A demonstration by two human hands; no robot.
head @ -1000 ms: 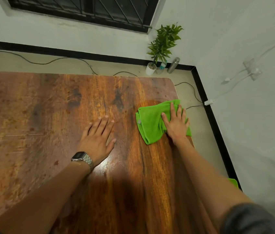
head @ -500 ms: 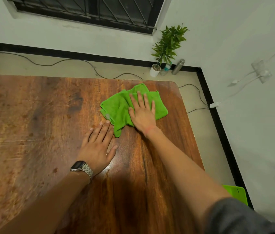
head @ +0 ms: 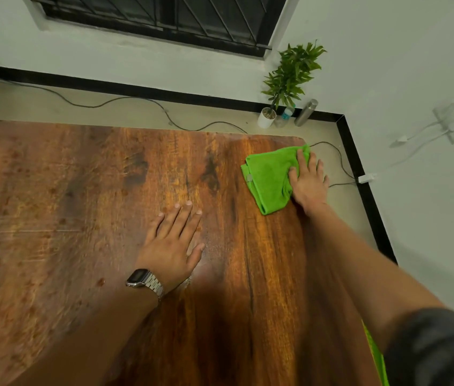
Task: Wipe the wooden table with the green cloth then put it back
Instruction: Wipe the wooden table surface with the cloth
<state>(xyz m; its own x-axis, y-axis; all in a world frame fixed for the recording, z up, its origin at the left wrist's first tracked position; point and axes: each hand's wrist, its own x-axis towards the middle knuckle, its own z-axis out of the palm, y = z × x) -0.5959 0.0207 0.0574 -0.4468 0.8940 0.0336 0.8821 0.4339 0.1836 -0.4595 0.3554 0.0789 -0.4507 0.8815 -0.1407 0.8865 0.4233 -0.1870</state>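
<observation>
The folded green cloth (head: 269,178) lies on the wooden table (head: 81,207) near its far right corner. My right hand (head: 308,183) presses flat on the cloth's right part, fingers spread toward the table's right edge. My left hand (head: 174,242), with a metal watch on the wrist, rests flat and spread on the bare wood near the middle, well left of the cloth.
On the floor in the far corner stand a potted plant (head: 287,87), a small plastic bottle (head: 283,118) and a metal bottle (head: 305,112). Cables run along the floor (head: 109,103). A green object (head: 374,355) shows beside the table's near right edge.
My right hand has slid the cloth from the far middle of the table back to the far right corner. The left hand has stayed in place.
</observation>
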